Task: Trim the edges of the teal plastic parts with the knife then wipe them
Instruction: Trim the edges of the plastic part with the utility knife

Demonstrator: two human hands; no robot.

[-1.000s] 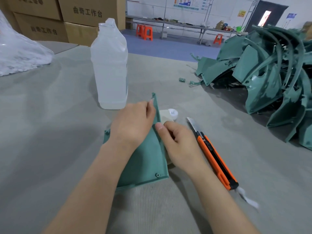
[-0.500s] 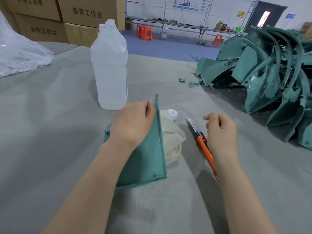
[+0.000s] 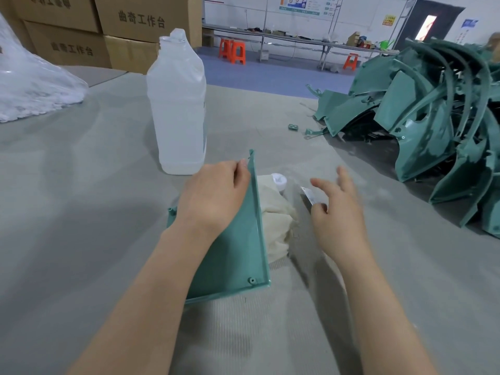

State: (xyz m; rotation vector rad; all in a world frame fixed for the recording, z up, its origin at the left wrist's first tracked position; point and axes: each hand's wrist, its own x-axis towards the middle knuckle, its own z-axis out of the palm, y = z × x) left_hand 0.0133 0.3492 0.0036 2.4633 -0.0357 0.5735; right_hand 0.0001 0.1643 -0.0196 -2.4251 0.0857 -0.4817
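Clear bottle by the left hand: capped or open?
Open. The bottle stands upright with a bare neck, no cap on it; a small white cap lies on the table by the cloth.

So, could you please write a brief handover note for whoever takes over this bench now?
Left hand: holds the teal panel on the table by its raised rim.
Right hand: open, fingers spread over the knife, not gripping it.
Cloth lies right of the panel; pile of teal parts far right.
Done: nothing I can confirm. Left: take knife, trim, wipe.
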